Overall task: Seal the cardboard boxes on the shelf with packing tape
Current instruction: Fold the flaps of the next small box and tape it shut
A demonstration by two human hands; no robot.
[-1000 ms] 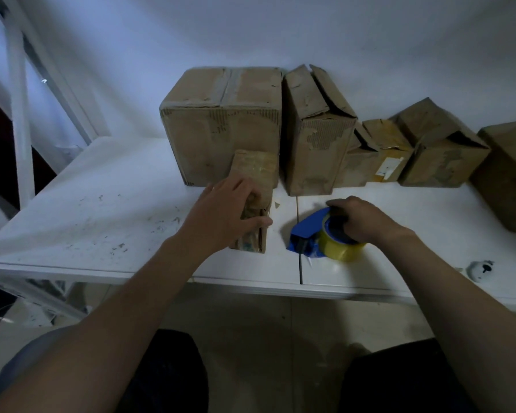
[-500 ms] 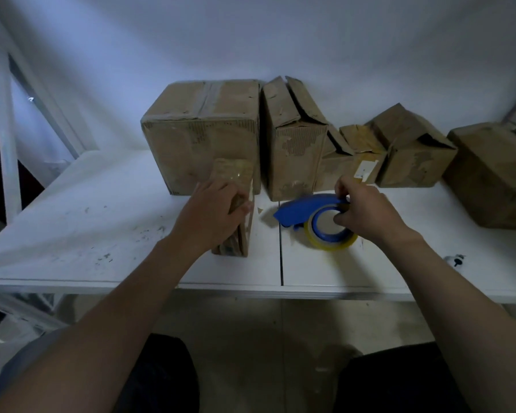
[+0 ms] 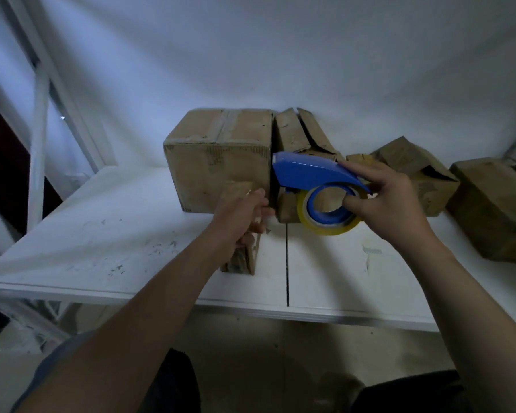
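Note:
A blue tape dispenser (image 3: 310,171) carrying a yellowish roll of packing tape (image 3: 325,228) hangs above the white shelf (image 3: 102,248), gripped by my right hand (image 3: 385,204) with the thumb through the roll's core. My left hand (image 3: 239,222) holds a small narrow cardboard box (image 3: 245,260) standing near the shelf's front. Behind it sits a large box with closed flaps (image 3: 218,162). A tall box with flaps ajar (image 3: 298,132) stands right of that one, partly hidden by the dispenser.
More worn cardboard boxes line the back right, one with an open flap (image 3: 420,171) and a bigger one at the far right (image 3: 495,204). A seam (image 3: 287,263) splits the shelf boards. White frame posts (image 3: 39,129) rise at the left.
My right hand has lifted the tape dispenser off the shelf and raised it toward the tall box. My left hand stays on the small box.

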